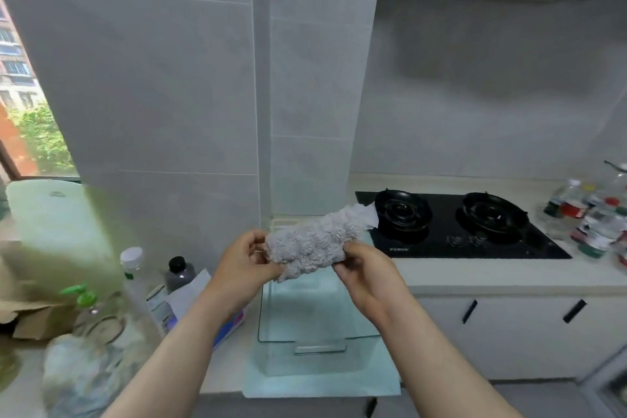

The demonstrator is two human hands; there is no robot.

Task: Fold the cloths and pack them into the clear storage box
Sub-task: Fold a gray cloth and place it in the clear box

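Note:
A grey, nubbly cloth [314,241] is bunched into a long roll in the air above the clear storage box [305,341]. My left hand [242,266] grips its left end, fingers curled round the fabric. My right hand [364,271] holds the lower right edge from below. A white tag [368,213] sticks out at the cloth's far right end. The box stands on the counter on a pale green cloth [322,385] that lies flat under it. I cannot make out anything inside the box.
A black two-burner gas hob [454,224] lies to the right, with several bottles [593,217] beyond it. At the left stand bottles [135,282], a dark-capped jar [179,273], a cardboard box [37,319] and a plastic bag [78,373]. A tiled wall is behind.

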